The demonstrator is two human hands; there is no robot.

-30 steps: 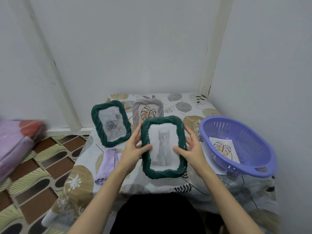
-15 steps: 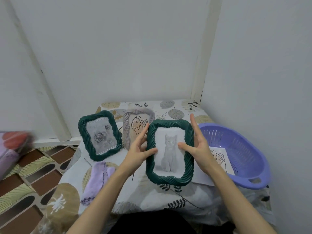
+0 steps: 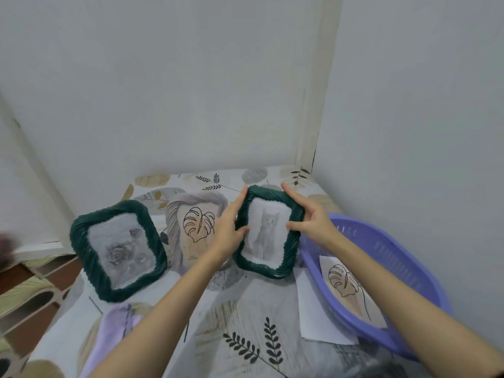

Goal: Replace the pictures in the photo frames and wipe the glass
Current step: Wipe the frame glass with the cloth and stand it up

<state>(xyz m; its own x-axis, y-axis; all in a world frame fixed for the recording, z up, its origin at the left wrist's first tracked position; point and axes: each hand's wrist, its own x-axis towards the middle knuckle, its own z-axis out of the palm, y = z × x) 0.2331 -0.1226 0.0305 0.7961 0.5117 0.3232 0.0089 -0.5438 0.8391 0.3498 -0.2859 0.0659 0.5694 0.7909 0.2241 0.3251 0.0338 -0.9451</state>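
A dark green frame with a cat picture (image 3: pixel 268 233) is held upright between both hands, far on the table beside the basket. My left hand (image 3: pixel 230 230) holds its left edge, thumb on the glass. My right hand (image 3: pixel 311 219) holds its right edge, thumb on the glass, index finger stretched along the top. A second green frame with a rose picture (image 3: pixel 118 249) stands at the left. Between them stands a grey frame with a leaf drawing (image 3: pixel 195 227). A purple cloth (image 3: pixel 114 331) lies near the front left.
A purple plastic basket (image 3: pixel 392 257) at the right holds a leaf drawing on paper (image 3: pixel 346 287). A white sheet (image 3: pixel 316 315) lies partly under the basket. The table (image 3: pixel 245 323) has a leaf-patterned cover and sits in a wall corner. Patterned floor shows at the left.
Both hands have carried the cat frame away from me and to the right, up beside the grey frame and the basket. The view has tilted upward.
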